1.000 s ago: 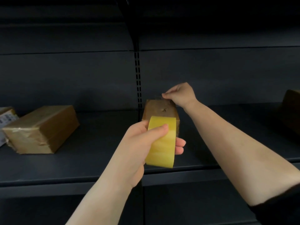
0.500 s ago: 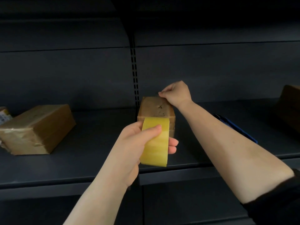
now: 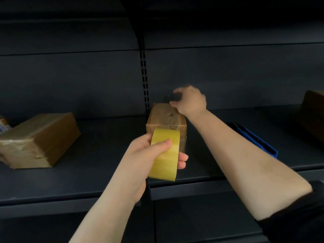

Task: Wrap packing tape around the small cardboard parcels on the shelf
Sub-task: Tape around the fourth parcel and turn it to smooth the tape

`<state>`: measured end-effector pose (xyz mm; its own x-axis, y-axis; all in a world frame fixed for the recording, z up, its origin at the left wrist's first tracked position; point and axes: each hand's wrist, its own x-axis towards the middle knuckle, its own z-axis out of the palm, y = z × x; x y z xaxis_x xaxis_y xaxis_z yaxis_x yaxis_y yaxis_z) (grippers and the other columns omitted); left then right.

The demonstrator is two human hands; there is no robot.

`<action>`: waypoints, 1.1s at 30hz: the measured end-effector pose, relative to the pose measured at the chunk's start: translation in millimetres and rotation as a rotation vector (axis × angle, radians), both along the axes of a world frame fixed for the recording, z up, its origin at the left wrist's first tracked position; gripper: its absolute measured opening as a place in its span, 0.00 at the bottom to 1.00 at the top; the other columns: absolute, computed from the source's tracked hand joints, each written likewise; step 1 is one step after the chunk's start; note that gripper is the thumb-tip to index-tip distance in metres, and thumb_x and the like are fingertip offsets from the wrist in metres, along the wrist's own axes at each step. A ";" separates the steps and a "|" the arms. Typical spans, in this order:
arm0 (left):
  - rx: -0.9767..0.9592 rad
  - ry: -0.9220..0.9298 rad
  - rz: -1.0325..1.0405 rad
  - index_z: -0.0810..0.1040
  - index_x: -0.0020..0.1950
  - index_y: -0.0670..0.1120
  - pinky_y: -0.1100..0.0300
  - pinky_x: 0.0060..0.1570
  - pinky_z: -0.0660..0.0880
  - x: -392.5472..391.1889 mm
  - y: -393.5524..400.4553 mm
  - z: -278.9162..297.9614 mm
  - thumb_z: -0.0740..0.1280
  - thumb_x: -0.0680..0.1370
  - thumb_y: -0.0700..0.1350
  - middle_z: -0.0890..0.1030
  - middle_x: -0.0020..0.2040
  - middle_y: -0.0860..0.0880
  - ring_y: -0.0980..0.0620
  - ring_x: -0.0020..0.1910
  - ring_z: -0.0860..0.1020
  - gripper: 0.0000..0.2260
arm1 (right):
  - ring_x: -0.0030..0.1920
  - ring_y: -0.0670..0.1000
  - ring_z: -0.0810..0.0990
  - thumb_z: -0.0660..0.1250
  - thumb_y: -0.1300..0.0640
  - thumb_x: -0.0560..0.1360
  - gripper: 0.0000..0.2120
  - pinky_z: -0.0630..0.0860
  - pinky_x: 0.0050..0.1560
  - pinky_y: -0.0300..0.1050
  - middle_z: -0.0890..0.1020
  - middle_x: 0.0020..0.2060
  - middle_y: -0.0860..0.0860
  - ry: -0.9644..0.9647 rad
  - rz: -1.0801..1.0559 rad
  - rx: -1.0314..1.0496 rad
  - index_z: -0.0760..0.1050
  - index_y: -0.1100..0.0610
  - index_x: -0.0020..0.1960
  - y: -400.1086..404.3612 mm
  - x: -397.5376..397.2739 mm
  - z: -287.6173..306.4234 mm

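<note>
A small cardboard parcel (image 3: 164, 118) stands end-on at the middle of the dark shelf (image 3: 105, 160), its top glossy with tape. My left hand (image 3: 143, 155) grips a yellow tape roll (image 3: 165, 158) right in front of the parcel's near face, the roll's top edge against that face. My right hand (image 3: 191, 100) is at the parcel's far right corner, blurred, its thumb touching the top edge and its fingers spread above the far end. The far side of the parcel is hidden.
A larger taped parcel (image 3: 40, 137) lies on the shelf at the left, with a labelled package (image 3: 3, 125) behind it at the frame edge. A blue flat tool (image 3: 254, 137) lies under my right forearm. Another brown box (image 3: 313, 113) sits at the far right. A slotted upright (image 3: 144, 81) runs behind.
My right hand has lifted its fingers from the pinch at the parcel's far edge and spread them. The view shifted; the blue tool came into sight. The left hand keeps the roll.
</note>
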<state>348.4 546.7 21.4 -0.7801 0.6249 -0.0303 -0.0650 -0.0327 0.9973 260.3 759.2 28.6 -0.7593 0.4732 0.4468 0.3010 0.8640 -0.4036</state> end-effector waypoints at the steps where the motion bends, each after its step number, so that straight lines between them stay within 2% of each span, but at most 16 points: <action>1: -0.010 0.015 0.004 0.77 0.49 0.48 0.50 0.46 0.80 -1.2 0.5 -0.7 0.63 0.77 0.42 0.85 0.37 0.41 0.47 0.35 0.84 0.05 | 0.65 0.55 0.69 0.68 0.50 0.73 0.18 0.65 0.64 0.54 0.74 0.62 0.51 -0.035 -0.019 0.189 0.75 0.49 0.62 -2.2 2.9 5.4; 2: -0.021 0.029 0.010 0.77 0.50 0.48 0.49 0.46 0.80 -2.6 0.8 -1.2 0.63 0.77 0.42 0.85 0.37 0.42 0.47 0.35 0.84 0.04 | 0.67 0.54 0.67 0.68 0.50 0.73 0.18 0.61 0.65 0.55 0.73 0.64 0.51 -0.038 0.000 0.331 0.75 0.49 0.63 -4.1 5.8 11.4; 4: -0.030 0.034 0.018 0.77 0.50 0.48 0.48 0.48 0.79 -5.3 0.9 -1.9 0.64 0.77 0.43 0.85 0.38 0.42 0.46 0.36 0.84 0.04 | 0.70 0.51 0.65 0.66 0.50 0.75 0.18 0.56 0.69 0.53 0.73 0.67 0.50 0.008 0.198 0.396 0.75 0.51 0.64 -9.5 16.0 22.3; 6: -0.021 0.019 0.018 0.77 0.50 0.48 0.46 0.49 0.79 -6.8 0.0 -1.8 0.64 0.76 0.43 0.85 0.38 0.42 0.46 0.36 0.84 0.05 | 0.70 0.48 0.66 0.66 0.53 0.76 0.16 0.56 0.72 0.45 0.75 0.66 0.50 -0.012 0.568 0.198 0.76 0.53 0.63 -15.1 29.2 25.6; 7: -0.018 0.016 0.016 0.78 0.49 0.48 0.45 0.49 0.79 -6.8 -0.9 -1.8 0.64 0.76 0.43 0.85 0.38 0.42 0.46 0.36 0.84 0.05 | 0.69 0.46 0.67 0.66 0.53 0.76 0.16 0.57 0.71 0.40 0.75 0.65 0.50 -0.085 0.721 0.096 0.76 0.53 0.63 -18.4 36.9 23.1; 9: -0.022 0.017 0.004 0.78 0.49 0.48 0.45 0.48 0.79 -6.6 -2.7 -1.6 0.64 0.76 0.43 0.85 0.38 0.41 0.46 0.35 0.84 0.05 | 0.68 0.43 0.67 0.65 0.52 0.76 0.16 0.56 0.70 0.34 0.76 0.64 0.49 -0.219 0.859 0.020 0.75 0.54 0.63 -21.5 48.9 10.0; 11: -0.027 0.019 -0.002 0.77 0.49 0.48 0.50 0.42 0.80 -8.1 -5.9 -1.0 0.64 0.76 0.42 0.85 0.36 0.42 0.47 0.33 0.84 0.04 | 0.69 0.42 0.65 0.61 0.53 0.78 0.17 0.54 0.72 0.36 0.72 0.67 0.49 -0.241 0.861 -0.020 0.73 0.55 0.65 -13.2 49.5 -5.2; 14: -0.034 0.028 -0.006 0.78 0.48 0.47 0.57 0.34 0.80 -11.8 -12.1 1.1 0.64 0.76 0.41 0.85 0.34 0.42 0.49 0.31 0.83 0.05 | 0.73 0.43 0.58 0.54 0.48 0.80 0.21 0.46 0.73 0.41 0.64 0.72 0.46 -0.270 0.700 -0.090 0.65 0.51 0.71 7.7 41.9 -12.4; 17: -0.064 0.053 -0.032 0.77 0.50 0.49 0.53 0.40 0.81 -13.5 -14.7 0.8 0.64 0.76 0.41 0.85 0.36 0.41 0.48 0.33 0.83 0.05 | 0.74 0.44 0.56 0.55 0.44 0.79 0.24 0.47 0.69 0.36 0.61 0.74 0.44 -0.307 0.583 -0.264 0.62 0.49 0.73 19.7 33.5 -8.4; 19: -0.075 0.058 -0.041 0.76 0.51 0.49 0.51 0.43 0.80 -14.8 -14.5 -0.2 0.64 0.76 0.41 0.85 0.37 0.41 0.47 0.34 0.84 0.06 | 0.73 0.45 0.57 0.56 0.43 0.79 0.25 0.48 0.67 0.35 0.60 0.74 0.44 -0.318 0.555 -0.281 0.61 0.49 0.74 20.3 29.4 -9.5; 22: -0.079 0.046 -0.040 0.77 0.50 0.49 0.51 0.42 0.80 -15.7 -16.2 -0.6 0.64 0.76 0.41 0.85 0.37 0.41 0.47 0.34 0.84 0.06 | 0.73 0.47 0.59 0.51 0.42 0.80 0.23 0.45 0.72 0.45 0.65 0.72 0.47 -0.241 0.477 -0.063 0.66 0.50 0.71 18.1 32.7 -12.4; 24: -0.078 0.024 -0.028 0.77 0.49 0.49 0.56 0.36 0.81 -16.8 -18.3 -0.1 0.64 0.76 0.41 0.85 0.36 0.42 0.48 0.32 0.83 0.05 | 0.67 0.48 0.70 0.51 0.39 0.78 0.26 0.48 0.72 0.48 0.77 0.63 0.51 0.024 0.510 0.126 0.76 0.53 0.63 12.5 48.0 -16.1; 26: -0.070 0.000 -0.005 0.78 0.46 0.48 0.62 0.30 0.79 -19.3 -19.7 0.1 0.64 0.75 0.41 0.85 0.33 0.45 0.51 0.30 0.83 0.04 | 0.60 0.50 0.77 0.56 0.35 0.74 0.29 0.56 0.71 0.51 0.82 0.55 0.53 0.221 0.622 0.229 0.80 0.56 0.56 2.3 64.7 -19.8; 28: -0.078 0.003 -0.012 0.78 0.46 0.48 0.62 0.29 0.79 -22.7 -20.2 -0.4 0.65 0.74 0.42 0.85 0.34 0.44 0.51 0.29 0.83 0.04 | 0.64 0.51 0.75 0.62 0.35 0.70 0.31 0.62 0.70 0.52 0.79 0.61 0.53 0.149 0.704 0.301 0.77 0.56 0.62 -4.8 70.4 -29.1; 30: -0.100 0.037 -0.025 0.78 0.45 0.49 0.62 0.29 0.79 -26.3 -23.4 -0.1 0.67 0.71 0.44 0.85 0.34 0.45 0.51 0.29 0.83 0.05 | 0.69 0.51 0.70 0.64 0.36 0.69 0.34 0.65 0.70 0.54 0.74 0.67 0.53 0.046 0.715 0.306 0.70 0.55 0.68 -8.8 68.1 -39.2; 33: -0.100 0.046 -0.045 0.78 0.48 0.47 0.58 0.30 0.81 -33.5 -32.9 4.0 0.67 0.65 0.46 0.84 0.33 0.40 0.48 0.28 0.82 0.13 | 0.69 0.53 0.69 0.62 0.39 0.72 0.31 0.67 0.68 0.57 0.74 0.66 0.55 0.112 0.718 0.261 0.70 0.57 0.68 -7.9 63.3 -46.5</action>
<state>314.8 513.8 25.4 -0.7534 0.6549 -0.0595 -0.0185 0.0693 0.9974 323.5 751.3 -18.0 -0.7840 -0.2498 0.5683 -0.4000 0.9033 -0.1549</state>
